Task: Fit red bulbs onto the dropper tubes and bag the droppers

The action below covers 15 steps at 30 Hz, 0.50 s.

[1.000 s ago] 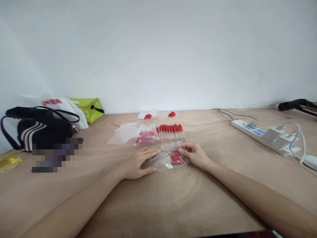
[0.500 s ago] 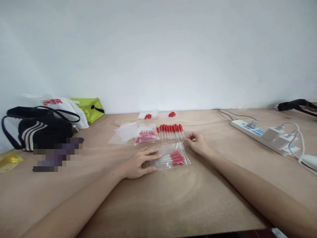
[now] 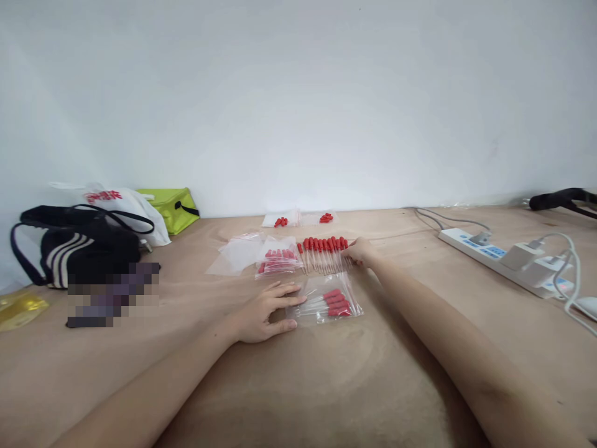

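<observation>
My left hand (image 3: 268, 313) lies open on the table, fingertips resting on the left edge of a clear zip bag (image 3: 310, 316). Inside that bag are several glass droppers with red rubber bulbs (image 3: 336, 303). Behind it, more red-bulbed droppers (image 3: 325, 249) lie side by side in a row, bulbs toward the wall. At the row's right end is my right hand (image 3: 361, 252), its fingers bent together against the outermost dropper; what they pinch, if anything, is hidden. Left of the row, filled bags (image 3: 278, 258) with red bulbs showing overlap flat plastic bags (image 3: 237, 254).
Near the wall, red bulbs (image 3: 281, 222) and another small group of red bulbs (image 3: 326, 218) lie on plastic bags. At right is a power strip (image 3: 485, 252) with plugs and cables. A black bag (image 3: 88, 252) and a green box bag (image 3: 170, 208) stand at left.
My right hand has moved slightly up and left along the end of the dropper row, from the tips toward the bulbs. My left hand stays on the bag.
</observation>
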{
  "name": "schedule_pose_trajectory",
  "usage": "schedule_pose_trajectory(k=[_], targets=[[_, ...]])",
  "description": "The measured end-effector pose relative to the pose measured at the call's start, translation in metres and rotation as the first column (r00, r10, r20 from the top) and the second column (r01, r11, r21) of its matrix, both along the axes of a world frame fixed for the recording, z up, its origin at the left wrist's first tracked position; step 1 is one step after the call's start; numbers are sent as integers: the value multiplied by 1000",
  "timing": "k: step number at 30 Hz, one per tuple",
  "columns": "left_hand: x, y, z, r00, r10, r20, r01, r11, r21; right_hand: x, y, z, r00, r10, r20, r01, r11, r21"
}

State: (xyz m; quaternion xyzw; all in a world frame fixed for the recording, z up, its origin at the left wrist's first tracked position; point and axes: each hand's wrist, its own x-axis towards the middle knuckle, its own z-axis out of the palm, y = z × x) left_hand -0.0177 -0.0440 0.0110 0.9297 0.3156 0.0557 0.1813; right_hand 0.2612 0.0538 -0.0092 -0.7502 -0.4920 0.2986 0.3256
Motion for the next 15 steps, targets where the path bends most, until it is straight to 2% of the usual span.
schedule_pose_trajectory(k=[15], targets=[[0,0,-1,1000,4,5,-4,1000,25,30,-8,-22,928,41,-370,-4,995,100]])
